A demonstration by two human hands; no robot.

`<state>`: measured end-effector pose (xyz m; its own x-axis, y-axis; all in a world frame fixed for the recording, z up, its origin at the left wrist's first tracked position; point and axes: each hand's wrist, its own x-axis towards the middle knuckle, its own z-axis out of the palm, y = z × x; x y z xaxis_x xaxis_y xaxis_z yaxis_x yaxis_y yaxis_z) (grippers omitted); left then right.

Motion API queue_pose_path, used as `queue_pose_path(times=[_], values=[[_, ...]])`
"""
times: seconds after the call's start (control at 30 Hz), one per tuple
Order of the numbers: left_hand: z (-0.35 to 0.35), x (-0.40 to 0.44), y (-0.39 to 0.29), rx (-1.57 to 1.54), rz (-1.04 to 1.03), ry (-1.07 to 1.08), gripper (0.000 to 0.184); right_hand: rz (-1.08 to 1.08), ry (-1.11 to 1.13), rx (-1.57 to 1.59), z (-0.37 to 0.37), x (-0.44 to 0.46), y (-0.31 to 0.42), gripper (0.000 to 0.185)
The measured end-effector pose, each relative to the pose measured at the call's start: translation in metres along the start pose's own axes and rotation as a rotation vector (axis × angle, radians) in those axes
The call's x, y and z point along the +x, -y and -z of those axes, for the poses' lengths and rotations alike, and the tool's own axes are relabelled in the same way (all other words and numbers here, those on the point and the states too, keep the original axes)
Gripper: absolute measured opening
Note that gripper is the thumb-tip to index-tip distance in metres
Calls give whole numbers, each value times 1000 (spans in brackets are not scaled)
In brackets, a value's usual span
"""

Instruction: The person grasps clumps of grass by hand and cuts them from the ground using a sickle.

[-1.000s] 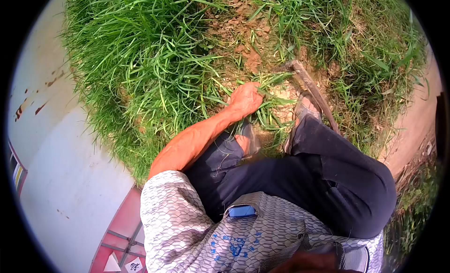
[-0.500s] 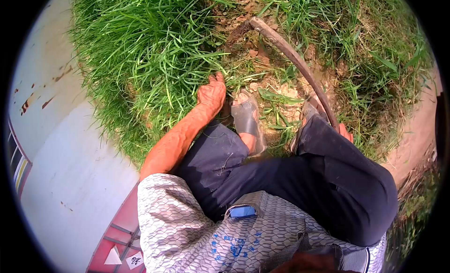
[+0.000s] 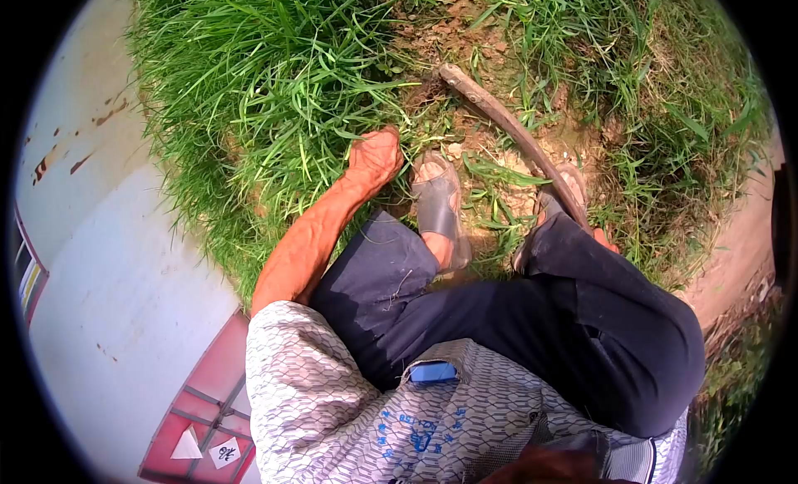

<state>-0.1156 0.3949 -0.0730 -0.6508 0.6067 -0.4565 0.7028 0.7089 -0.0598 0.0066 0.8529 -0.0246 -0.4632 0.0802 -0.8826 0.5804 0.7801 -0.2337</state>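
Note:
My left hand (image 3: 376, 158) is closed at the edge of the thick green grass (image 3: 291, 93), beside my left foot. Its fingers curl down among the blades, and the fingertips are hidden. Most of my right hand (image 3: 604, 239) is hidden behind my right knee; the part in view is at the near end of a long, curved wooden handle (image 3: 515, 133). This handle slants over my right foot towards the grass. At its far end a dark, soil-coloured head (image 3: 424, 91) lies low on the ground, hard to make out.
My sandalled left foot (image 3: 436, 205) and right foot (image 3: 573, 185) stand on bare soil (image 3: 449, 27) with loose grass pieces. More grass (image 3: 665, 85) grows on the right. A pale paved surface (image 3: 125, 259) lies left, with a red-framed panel (image 3: 195, 401) below it.
The wooden handle's far end has come down towards me, and its dark head now sits nearer my left hand. The left hand's fingers have curled in.

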Motion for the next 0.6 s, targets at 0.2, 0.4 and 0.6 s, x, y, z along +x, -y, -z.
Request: queue_pose_path(times=[0.2,0.4,0.6], values=[[44,6,-16,-35,182,174,12,40,-13,-16,0,7,-12,29],[43,11,-12,135,29,389,13,46,-21,-10,4,1,-6,29],[49,8,-11,-202,222,321,7,64,-38,6,6,0,-3,28]])
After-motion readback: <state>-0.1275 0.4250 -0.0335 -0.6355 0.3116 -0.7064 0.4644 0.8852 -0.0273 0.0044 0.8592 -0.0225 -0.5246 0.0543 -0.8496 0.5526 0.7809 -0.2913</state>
